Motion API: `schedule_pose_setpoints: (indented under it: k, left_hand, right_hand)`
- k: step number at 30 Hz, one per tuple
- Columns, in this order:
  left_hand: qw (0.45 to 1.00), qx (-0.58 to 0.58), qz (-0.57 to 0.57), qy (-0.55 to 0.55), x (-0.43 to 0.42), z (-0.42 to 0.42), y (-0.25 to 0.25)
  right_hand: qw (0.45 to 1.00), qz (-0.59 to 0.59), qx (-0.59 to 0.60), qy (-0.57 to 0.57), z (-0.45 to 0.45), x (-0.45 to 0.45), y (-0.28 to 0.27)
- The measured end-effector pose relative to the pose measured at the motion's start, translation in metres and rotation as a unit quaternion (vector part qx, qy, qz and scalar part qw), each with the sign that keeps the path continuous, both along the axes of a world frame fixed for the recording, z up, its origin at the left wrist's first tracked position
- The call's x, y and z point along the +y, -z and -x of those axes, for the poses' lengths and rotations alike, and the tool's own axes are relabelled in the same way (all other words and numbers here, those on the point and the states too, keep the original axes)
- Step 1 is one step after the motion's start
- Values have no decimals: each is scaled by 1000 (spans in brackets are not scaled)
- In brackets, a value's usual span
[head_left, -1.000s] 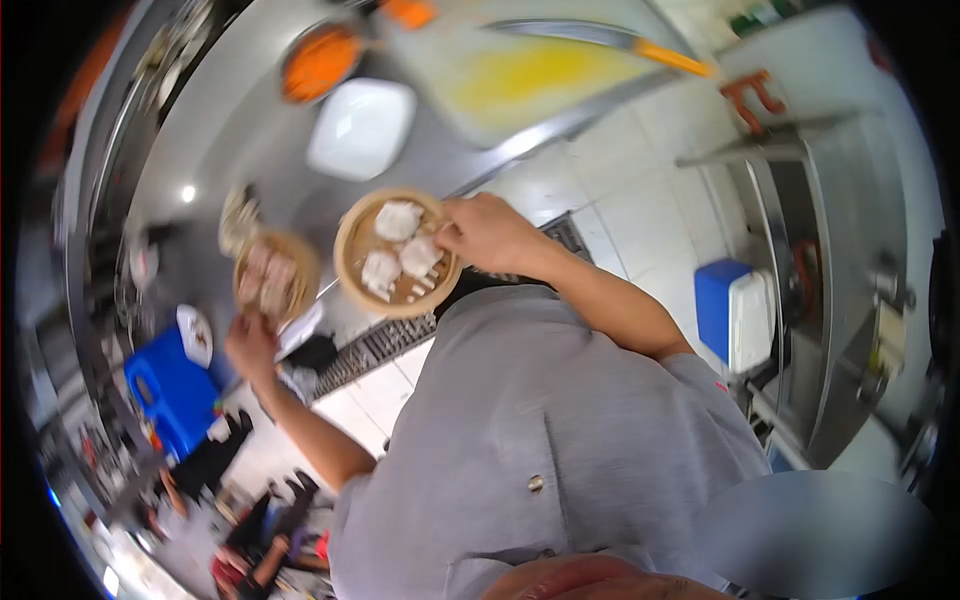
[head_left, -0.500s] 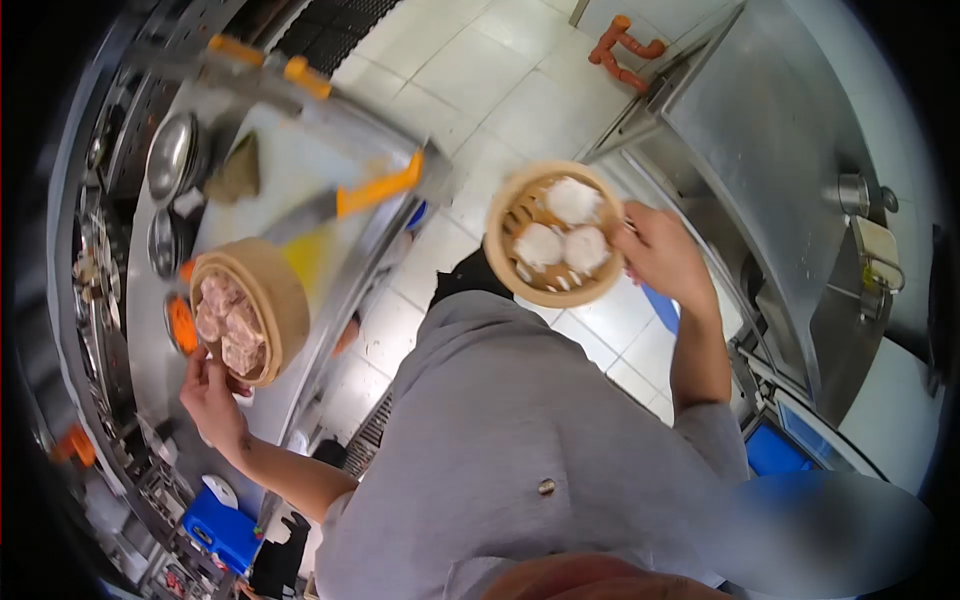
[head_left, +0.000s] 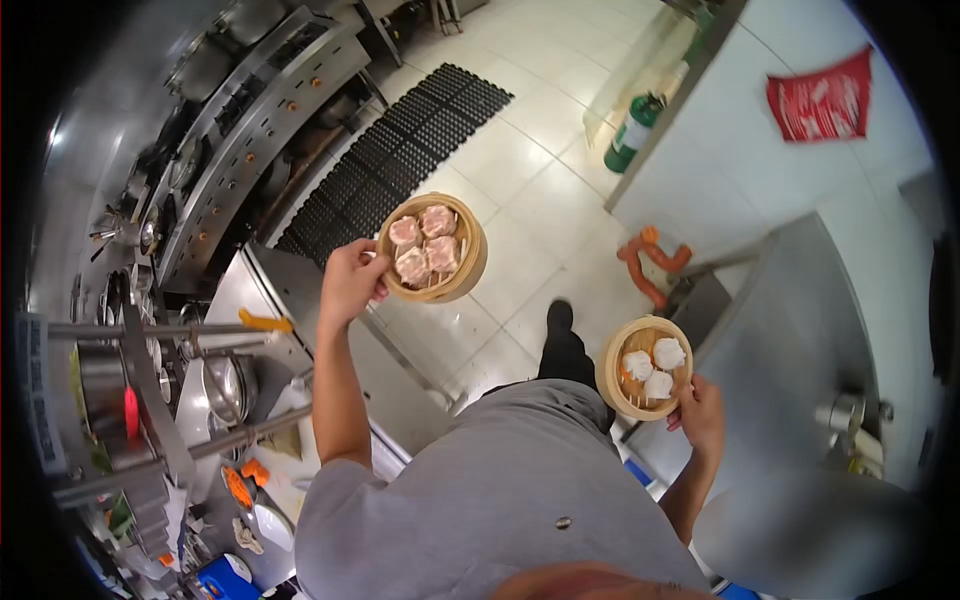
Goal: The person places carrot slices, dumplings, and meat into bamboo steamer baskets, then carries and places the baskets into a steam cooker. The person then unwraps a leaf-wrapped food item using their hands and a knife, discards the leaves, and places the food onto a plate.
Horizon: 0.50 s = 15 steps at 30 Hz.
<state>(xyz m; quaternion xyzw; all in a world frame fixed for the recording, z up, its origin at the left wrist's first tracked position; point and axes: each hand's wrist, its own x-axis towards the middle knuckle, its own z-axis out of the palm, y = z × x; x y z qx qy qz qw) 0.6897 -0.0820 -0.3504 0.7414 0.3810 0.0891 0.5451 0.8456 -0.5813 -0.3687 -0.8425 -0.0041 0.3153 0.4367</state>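
Note:
My left hand (head_left: 354, 282) grips the rim of a round bamboo steamer (head_left: 474, 262), thumb on the near side. Several pink, open-topped dumplings (head_left: 440, 254) sit inside it. In my right hand (head_left: 702, 414) is a second bamboo steamer (head_left: 607, 378), pinched at its lower right edge. Three white dumplings (head_left: 658, 384) lie on its slatted base. Both steamers are uncovered and held in the air over the floor, apart from each other.
To the left runs a stove (head_left: 262, 130) with knobs, beside a black rubber mat (head_left: 400, 150). A steel counter (head_left: 790, 330) stands at right, near an orange pipe (head_left: 650, 265). Metal bowls (head_left: 228, 388) and a metal shelf rail (head_left: 225, 440) are at lower left.
The view has turned toward the stove and mat. My left hand has carried its steamer from above the worktop to over the floor. My right hand still holds its steamer, now lower in view.

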Motion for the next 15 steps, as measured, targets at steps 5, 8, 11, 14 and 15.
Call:
schedule_pose_setpoints:
  k: [5,8,11,14,15]
  left_hand:
    - [997,11,-25,-76,80,-121,39]
    - [987,50,-21,-150,145,-156,65]
    - [965,100,-53,-236,214,-193,77]
    - [939,164,-84,-291,292,-227,92]
    - [933,147,-81,-317,317,-237,99]
  right_hand:
    - [998,-37,-12,-40,-160,100,39]
    - [997,-41,-24,-62,-255,190,45]
    - [993,-60,-14,-103,-357,287,55]
    - [988,-61,9,-139,-454,392,53]
    - [986,-64,11,-153,-477,423,53]
